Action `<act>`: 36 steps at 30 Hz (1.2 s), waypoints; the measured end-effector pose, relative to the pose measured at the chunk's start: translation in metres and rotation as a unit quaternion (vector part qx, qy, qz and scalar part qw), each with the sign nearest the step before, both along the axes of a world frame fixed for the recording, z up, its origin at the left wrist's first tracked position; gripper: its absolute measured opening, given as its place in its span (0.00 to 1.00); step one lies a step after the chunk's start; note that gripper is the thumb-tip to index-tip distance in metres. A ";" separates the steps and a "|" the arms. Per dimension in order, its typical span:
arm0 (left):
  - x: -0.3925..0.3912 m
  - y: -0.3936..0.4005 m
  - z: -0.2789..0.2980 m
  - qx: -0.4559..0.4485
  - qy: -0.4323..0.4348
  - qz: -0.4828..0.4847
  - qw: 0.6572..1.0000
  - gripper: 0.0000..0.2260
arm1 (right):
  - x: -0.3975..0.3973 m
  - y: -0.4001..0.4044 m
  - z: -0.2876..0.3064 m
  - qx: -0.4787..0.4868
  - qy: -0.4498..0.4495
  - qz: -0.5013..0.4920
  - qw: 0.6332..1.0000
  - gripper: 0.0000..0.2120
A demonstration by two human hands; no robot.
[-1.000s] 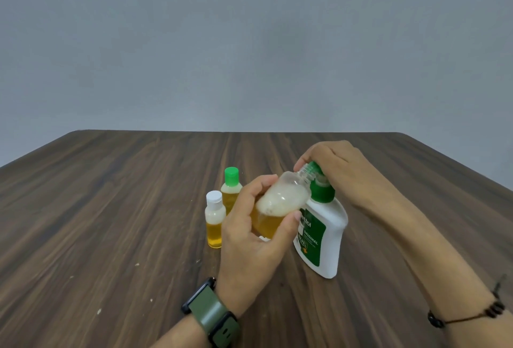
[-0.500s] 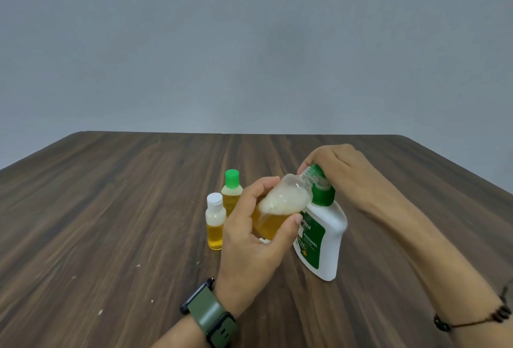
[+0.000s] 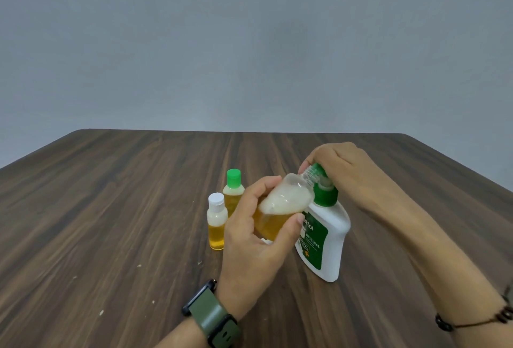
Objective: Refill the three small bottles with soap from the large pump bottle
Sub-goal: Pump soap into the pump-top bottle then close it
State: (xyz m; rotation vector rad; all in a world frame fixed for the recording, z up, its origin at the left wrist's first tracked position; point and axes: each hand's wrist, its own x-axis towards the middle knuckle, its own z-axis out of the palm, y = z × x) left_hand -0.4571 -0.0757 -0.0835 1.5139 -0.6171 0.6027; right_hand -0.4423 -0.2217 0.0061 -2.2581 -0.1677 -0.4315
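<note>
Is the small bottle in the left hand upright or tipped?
Tipped. The small bottle leans right, its open neck at the pump bottle spout; the left hand grips it.

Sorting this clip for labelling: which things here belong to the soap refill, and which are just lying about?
In the job:
large pump bottle
open small bottle, held by left hand
white-capped bottle
green-capped bottle
right hand on the pump

Lying about:
white specks on the table
</note>
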 end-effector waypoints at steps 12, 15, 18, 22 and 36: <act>-0.001 -0.004 -0.004 0.013 -0.002 -0.008 1.000 0.18 | -0.001 -0.002 -0.016 0.003 0.000 -0.005 1.000 0.18; 0.000 -0.003 -0.002 -0.006 -0.006 -0.007 1.000 0.19 | 0.000 -0.003 -0.005 -0.011 -0.001 0.003 1.000 0.18; 0.001 -0.003 0.000 -0.010 -0.008 -0.006 1.000 0.19 | -0.002 -0.003 -0.001 -0.008 -0.010 0.003 1.000 0.18; 0.000 -0.002 -0.001 -0.002 -0.001 -0.012 1.000 0.19 | -0.002 -0.001 -0.006 -0.007 -0.001 -0.006 1.000 0.18; 0.001 -0.002 -0.001 -0.005 -0.003 0.004 1.000 0.19 | -0.002 0.001 -0.001 -0.009 -0.008 -0.017 1.000 0.18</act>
